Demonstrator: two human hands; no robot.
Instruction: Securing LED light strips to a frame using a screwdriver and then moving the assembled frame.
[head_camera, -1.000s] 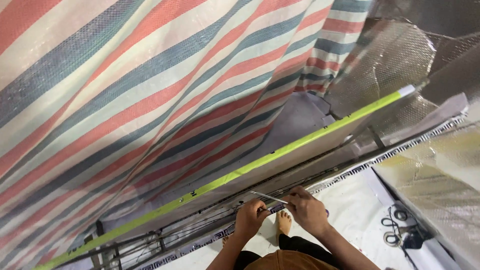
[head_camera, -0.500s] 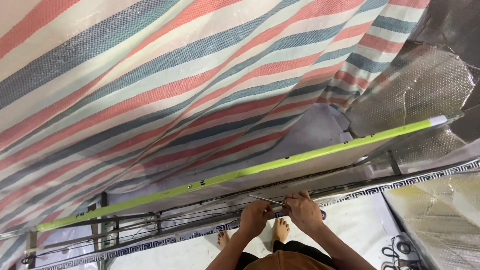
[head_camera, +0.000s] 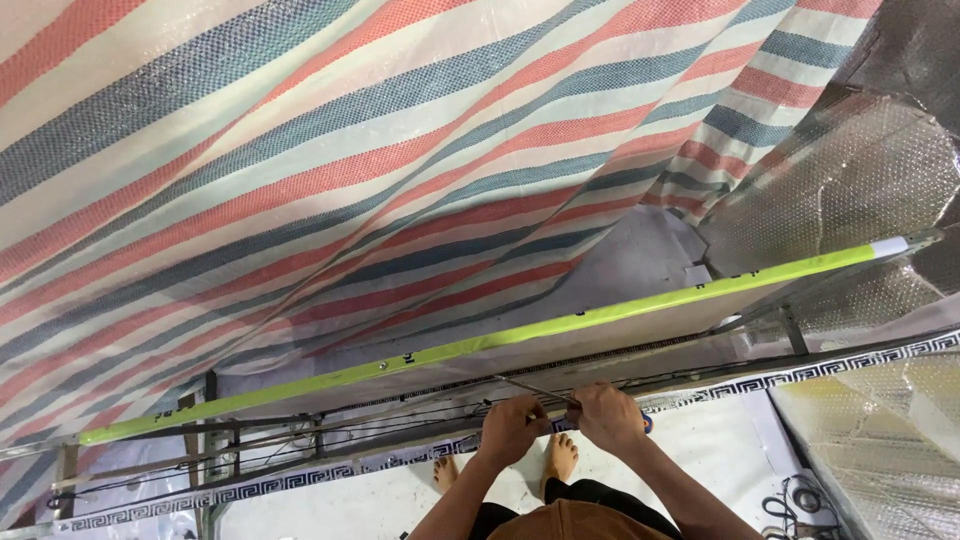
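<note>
My left hand (head_camera: 510, 428) and my right hand (head_camera: 612, 415) are close together in front of a metal frame (head_camera: 300, 432). Both are at a thin metal wire (head_camera: 530, 388) that slants up to the left from my fingers. My left hand pinches the wire. My right hand is closed around a small tool with a blue handle (head_camera: 648, 424), most of it hidden in the fist. Just behind the hands runs a long board with a yellow-green edge (head_camera: 480, 346), lying on the frame.
A red, blue and white striped tarp (head_camera: 350, 170) fills the upper view. Silver bubble foil (head_camera: 860, 190) covers the right side. My bare feet (head_camera: 560, 455) stand on a white mat with a patterned border (head_camera: 830, 372). Black cables (head_camera: 790, 500) lie at bottom right.
The view has swung, so the board and frame sit more level and lower. My hands stay together on the wire and have shifted slightly right in the picture.
</note>
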